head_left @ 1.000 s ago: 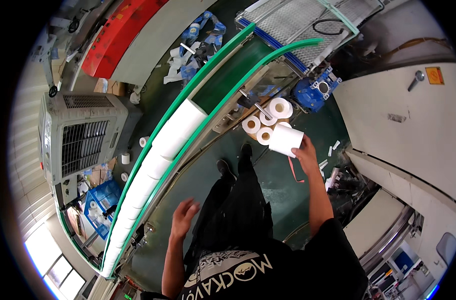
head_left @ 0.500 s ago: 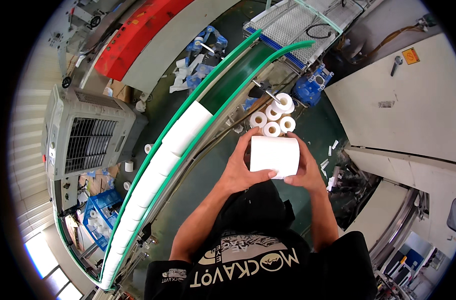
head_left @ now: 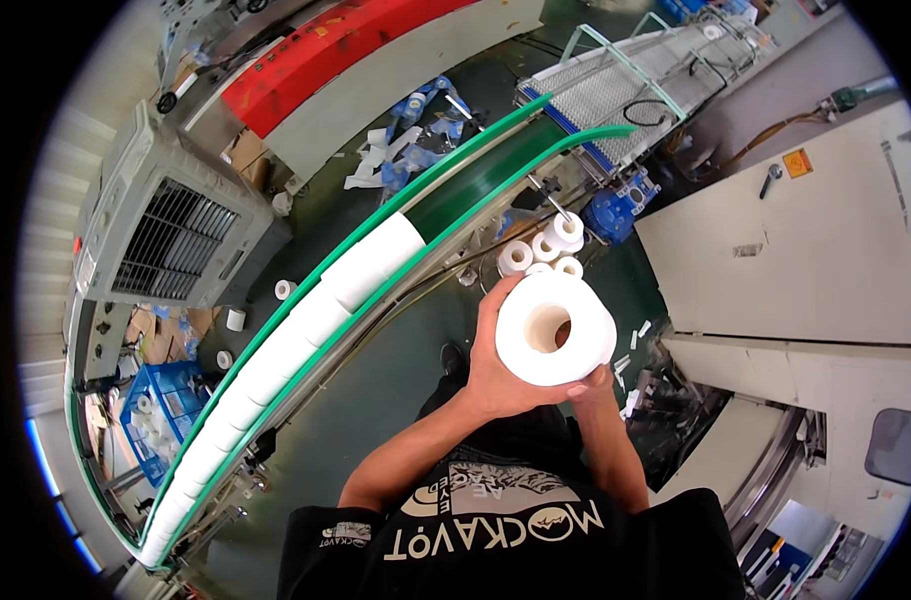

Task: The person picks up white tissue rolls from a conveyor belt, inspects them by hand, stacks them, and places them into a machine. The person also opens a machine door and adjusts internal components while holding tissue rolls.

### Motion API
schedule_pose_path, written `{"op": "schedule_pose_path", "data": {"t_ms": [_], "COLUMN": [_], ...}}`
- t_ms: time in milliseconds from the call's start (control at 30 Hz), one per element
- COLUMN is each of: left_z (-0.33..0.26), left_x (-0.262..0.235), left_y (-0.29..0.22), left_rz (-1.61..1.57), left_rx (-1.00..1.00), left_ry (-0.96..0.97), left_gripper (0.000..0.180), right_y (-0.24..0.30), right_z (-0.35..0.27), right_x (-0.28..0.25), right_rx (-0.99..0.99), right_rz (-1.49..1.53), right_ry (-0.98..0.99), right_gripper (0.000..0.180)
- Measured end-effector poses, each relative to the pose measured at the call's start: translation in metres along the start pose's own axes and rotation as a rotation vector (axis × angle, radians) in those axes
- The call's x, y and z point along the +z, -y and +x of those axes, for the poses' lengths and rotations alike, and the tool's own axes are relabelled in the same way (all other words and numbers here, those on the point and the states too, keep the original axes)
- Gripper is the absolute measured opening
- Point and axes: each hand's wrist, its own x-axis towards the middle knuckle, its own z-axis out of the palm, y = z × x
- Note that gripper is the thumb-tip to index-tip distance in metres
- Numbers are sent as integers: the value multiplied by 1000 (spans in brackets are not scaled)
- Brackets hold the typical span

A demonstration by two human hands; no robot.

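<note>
A white toilet paper roll (head_left: pixel 593 325) is tilted so that its round end and open core face up. My left hand (head_left: pixel 504 372) is closed round its left side and underside, with the thumb along the edge. My right hand (head_left: pixel 591 384) grips it from the lower right, its fingers mostly hidden by the roll. Just beyond it, several similar rolls (head_left: pixel 566 229) are stacked with their ends up; the held roll covers part of them. To the left, a line of white rolls (head_left: pixel 376 262) lies end to end on a curved conveyor (head_left: pixel 481 176) with green side rails.
A metal conveyor section (head_left: pixel 616 95) and a blue motor (head_left: pixel 621 208) stand at the far end. Paper and plastic scraps (head_left: pixel 406 150) litter the floor beyond the rails. A grey air cooler (head_left: pixel 176 235) and a blue crate (head_left: pixel 164 420) are left; a pale cabinet (head_left: pixel 776 260) is right.
The held roll has turned from its side to show its end and core. My right hand has shifted lower beneath it. The view has swung slightly.
</note>
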Motion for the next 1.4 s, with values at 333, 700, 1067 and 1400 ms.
{"op": "schedule_pose_path", "data": {"t_ms": [333, 700, 1067, 1400], "left_z": [10, -5, -13, 13], "left_x": [-23, -25, -21, -40], "left_y": [-16, 1, -60, -7], "left_rz": [152, 102, 191, 145], "left_rx": [-94, -165, -139, -148], "left_ry": [-37, -251, -259, -321], "left_gripper": [117, 107, 113, 98], "right_y": [23, 35, 53, 33], "right_z": [21, 26, 15, 47], "right_x": [-1, 34, 59, 42], "right_rx": [58, 34, -502, -97], "right_rz": [-539, -1004, -1052, -1020], "right_ry": [252, 293, 403, 266], "right_gripper": [115, 120, 92, 95]}}
